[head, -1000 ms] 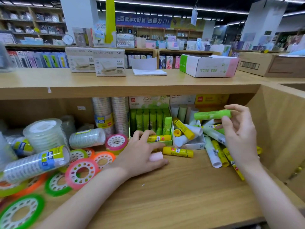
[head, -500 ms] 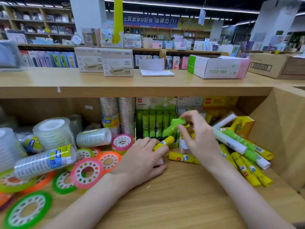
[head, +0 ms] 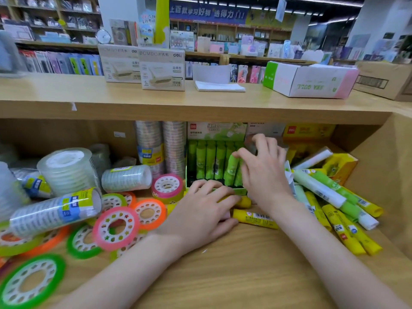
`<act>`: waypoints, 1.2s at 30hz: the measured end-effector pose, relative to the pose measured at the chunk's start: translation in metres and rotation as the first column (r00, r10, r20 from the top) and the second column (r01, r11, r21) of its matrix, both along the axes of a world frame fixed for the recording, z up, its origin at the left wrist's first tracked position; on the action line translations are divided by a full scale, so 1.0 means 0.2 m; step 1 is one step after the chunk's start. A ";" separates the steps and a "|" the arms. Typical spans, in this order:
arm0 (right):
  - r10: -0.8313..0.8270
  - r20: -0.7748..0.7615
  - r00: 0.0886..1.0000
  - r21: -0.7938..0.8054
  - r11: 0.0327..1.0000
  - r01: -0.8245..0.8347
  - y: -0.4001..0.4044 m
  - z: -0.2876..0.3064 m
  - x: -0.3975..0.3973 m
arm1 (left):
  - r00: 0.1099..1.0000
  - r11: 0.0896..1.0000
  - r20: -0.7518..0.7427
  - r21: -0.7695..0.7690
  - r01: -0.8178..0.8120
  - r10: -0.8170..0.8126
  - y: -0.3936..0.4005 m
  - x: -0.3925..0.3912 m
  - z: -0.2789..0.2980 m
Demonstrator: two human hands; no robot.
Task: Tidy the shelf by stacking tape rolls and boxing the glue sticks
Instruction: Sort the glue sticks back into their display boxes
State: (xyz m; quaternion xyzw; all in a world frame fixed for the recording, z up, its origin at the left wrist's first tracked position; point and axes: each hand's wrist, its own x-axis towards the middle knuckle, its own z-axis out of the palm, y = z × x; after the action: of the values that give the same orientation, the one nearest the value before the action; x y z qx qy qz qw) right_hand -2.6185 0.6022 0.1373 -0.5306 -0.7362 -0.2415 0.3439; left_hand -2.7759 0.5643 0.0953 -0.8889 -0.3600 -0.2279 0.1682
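Overhead, strip lights, wooden shelf point(head: 245, 275), stationery shop aisles behind, cardboard box point(head: 385, 79)

A single wide-angle camera, worn on the person's head, looks forward and down into the lower bay of a light wooden shelf unit point(head: 200, 275). It sits close — both bare forearms enter from the bottom edge, and the left hand point(head: 200, 210) and right hand point(head: 263, 172) fill the middle of the picture. The shelf's top board point(head: 133, 101) crosses at mid-height; above it the view runs level across the shop to far, blurred display racks point(head: 55, 27). Straight edges bow toward the corners — lens distortion.
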 end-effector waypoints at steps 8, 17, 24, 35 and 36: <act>0.040 -0.146 0.988 -0.341 0.936 -0.089 -0.09 0.05 0.09 | 1.000 0.999 -0.012 -0.046 0.010 -0.011 -0.01 0.00 0.00; -0.318 -0.180 0.931 -0.458 0.865 0.207 -0.28 0.05 0.70 | 0.995 0.990 0.096 -0.137 0.025 -0.012 0.00 -0.02 0.01; -0.326 -0.290 0.900 -0.546 0.829 0.125 -0.31 0.03 0.74 | 0.993 0.996 0.095 -0.062 -0.069 0.075 -0.05 0.00 0.02; 0.287 -0.764 0.579 -0.016 0.887 -0.461 -0.36 0.15 0.40 | 0.991 0.992 0.118 -0.119 -0.047 0.061 -0.04 -0.02 0.02; 0.318 -0.771 0.551 -0.028 0.848 -0.529 -0.34 0.17 0.34 | 0.990 0.991 0.123 -0.124 -0.046 0.061 -0.04 -0.02 0.02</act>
State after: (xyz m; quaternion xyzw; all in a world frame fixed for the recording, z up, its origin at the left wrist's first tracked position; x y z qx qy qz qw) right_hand -2.5514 0.5334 0.1712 -0.4259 -0.6617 0.1842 0.5889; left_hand -2.7798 0.5555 0.0998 -0.8711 -0.4069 -0.2572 0.0972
